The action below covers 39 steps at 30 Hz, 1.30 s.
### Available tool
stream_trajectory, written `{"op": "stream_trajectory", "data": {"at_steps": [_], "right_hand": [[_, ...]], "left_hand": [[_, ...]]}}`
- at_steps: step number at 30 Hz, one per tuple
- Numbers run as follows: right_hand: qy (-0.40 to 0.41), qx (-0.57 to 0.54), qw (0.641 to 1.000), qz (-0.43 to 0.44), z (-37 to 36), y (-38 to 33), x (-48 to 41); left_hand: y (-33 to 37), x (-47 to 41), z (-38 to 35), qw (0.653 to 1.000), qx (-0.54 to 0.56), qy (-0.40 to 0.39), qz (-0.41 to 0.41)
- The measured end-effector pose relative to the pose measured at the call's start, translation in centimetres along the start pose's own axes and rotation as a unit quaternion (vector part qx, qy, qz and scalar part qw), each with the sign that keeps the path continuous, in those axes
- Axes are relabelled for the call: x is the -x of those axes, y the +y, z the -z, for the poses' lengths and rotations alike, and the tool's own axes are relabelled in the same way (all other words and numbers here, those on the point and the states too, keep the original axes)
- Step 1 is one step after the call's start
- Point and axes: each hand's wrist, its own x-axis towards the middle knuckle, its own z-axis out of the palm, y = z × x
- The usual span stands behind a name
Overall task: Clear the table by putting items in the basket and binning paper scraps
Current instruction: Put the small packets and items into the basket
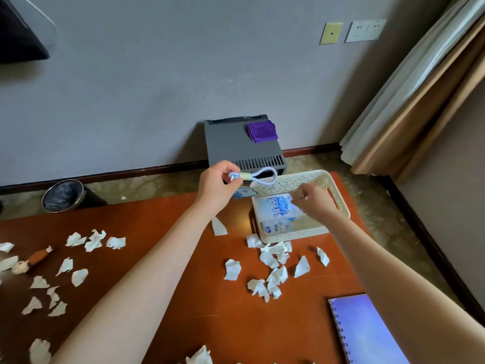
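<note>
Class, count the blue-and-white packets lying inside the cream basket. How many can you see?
2. One larger packet lies toward the far side of the basket, partly covered by the right hand. A smaller packet lies at the near wall. The hand may hide others.

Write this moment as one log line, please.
left hand: pinches keychain | right hand: over basket | paper scraps: on table

Plain grey wall (pixel 183 74), dark wood skirting board (pixel 105 176) along its foot. Patterned beige-green floor (pixel 367 190). Right side: tan curtain (pixel 433 122) with white sheer (pixel 409 74) beside it. White socket panel (pixel 365 30) and yellowish plate (pixel 331 33) high on wall. Grey vented box (pixel 236 145) on floor against wall, purple cloth (pixel 261 131) on top. Dark object (pixel 18 32) top left, unclear. Orange-brown bench (pixel 147 214) in foreground. Soft, even light.
</note>
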Motion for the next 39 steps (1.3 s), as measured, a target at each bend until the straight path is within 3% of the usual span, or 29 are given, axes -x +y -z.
{"op": "stream_trajectory", "data": {"at_steps": [3, 8, 11, 15, 18, 21, 24, 28, 33, 35, 39], "right_hand": [[-0.115, 0.164, 0.979, 0.024, -0.1, 2.9, -1.9], [-0.265, 0.355, 0.894, 0.056, -2.3, 5.2, -4.8], [-0.277, 0.362, 0.887, 0.071, -3.5, 5.9, -5.3], [-0.304, 0.291, 0.901, 0.103, -3.7, 5.9, -5.4], [-0.263, 0.183, 0.94, 0.119, -2.1, 5.8, -4.9], [-0.115, 0.058, 0.987, 0.096, 0.5, 6.7, -3.9], [0.029, -0.055, 0.995, 0.074, 2.8, 7.6, -2.6], [-0.084, -0.072, 0.985, 0.135, 2.6, 7.4, -1.4], [-0.01, -0.161, 0.982, 0.099, 0.8, 7.7, -1.6], [-0.018, -0.188, 0.979, 0.082, 0.8, 7.7, -1.6], [-0.047, -0.073, 0.996, 0.015, 1.7, 7.5, -2.1]], "left_hand": [[1.4, -0.5, -2.4, 1.0, -0.004, -0.011, 0.0], [3.2, -0.9, -5.7, 0.999, -0.013, -0.03, 0.006], [3.8, -1.0, -7.0, 0.999, -0.018, -0.036, 0.015], [4.2, -1.4, -8.3, 0.999, -0.023, -0.034, 0.018], [4.5, -1.8, -9.6, 0.998, -0.029, -0.041, 0.033], [4.7, -2.3, -11.1, 0.996, -0.051, -0.057, 0.052], [5.1, -2.6, -12.7, 0.991, -0.083, -0.081, 0.072], [6.5, -2.4, -14.9, 0.989, -0.068, -0.104, 0.081], [7.9, -2.2, -16.1, 0.991, -0.007, -0.096, 0.091], [7.7, -2.3, -16.0, 0.992, 0.014, -0.091, 0.09], [5.9, -2.5, -14.5, 0.994, -0.041, -0.057, 0.087]]}}
